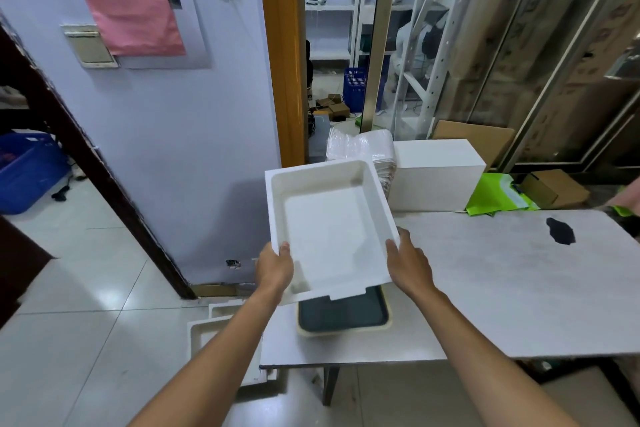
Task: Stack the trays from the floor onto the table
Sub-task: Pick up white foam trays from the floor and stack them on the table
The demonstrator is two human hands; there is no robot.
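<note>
A white foam tray [329, 225] hangs in the air above the left end of the table [502, 288], its hollow side facing me. My left hand [275, 267] grips its near left corner and my right hand [410, 265] grips its near right edge. Directly under it, a dark tray with a cream rim [343, 317] lies flat on the table. More white foam trays [221, 333] lie on the tiled floor beside the table's left edge, partly hidden by my left forearm.
A white foam box [438, 177] and a stack of clear plastic lids [360, 146] stand behind the table. A green bag [495, 194] and cardboard boxes [554, 187] sit at the right. A dark stain [561, 230] marks the tabletop. A blue crate [24, 170] is far left.
</note>
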